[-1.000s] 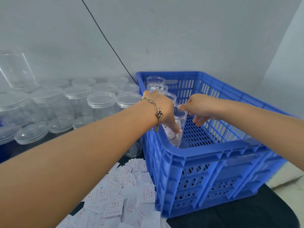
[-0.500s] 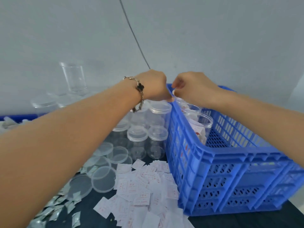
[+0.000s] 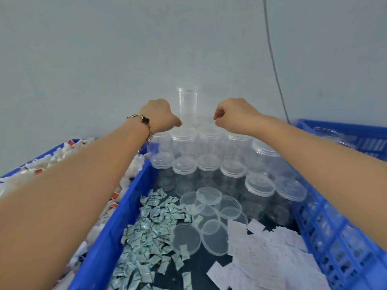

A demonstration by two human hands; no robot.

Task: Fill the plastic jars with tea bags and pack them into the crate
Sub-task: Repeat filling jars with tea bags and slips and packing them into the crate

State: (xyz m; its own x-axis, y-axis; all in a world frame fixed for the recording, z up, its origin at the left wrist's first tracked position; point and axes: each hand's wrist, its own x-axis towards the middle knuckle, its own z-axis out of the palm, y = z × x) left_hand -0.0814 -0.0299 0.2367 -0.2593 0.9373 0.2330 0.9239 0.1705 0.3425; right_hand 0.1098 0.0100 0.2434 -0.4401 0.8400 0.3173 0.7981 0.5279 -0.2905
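Both hands are hovering over the back rows of clear lidded plastic jars [image 3: 209, 141] standing on the dark table. The left hand [image 3: 159, 116] and right hand [image 3: 234, 114] are showing curled fingers, gripping nothing visible. An open tall jar [image 3: 187, 103] is standing between them, behind. Loose lids [image 3: 209, 196], silvery sachets [image 3: 150, 231] and white paper tea bags [image 3: 268, 254] are lying nearer, beside the blue crate [image 3: 343, 243].

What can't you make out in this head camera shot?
- Fingers of the left hand and right hand: curled behind the knuckles, so any grip is unclear.
- Right crate: cut off by the frame edge, contents blurred.
- Slips: print too small.
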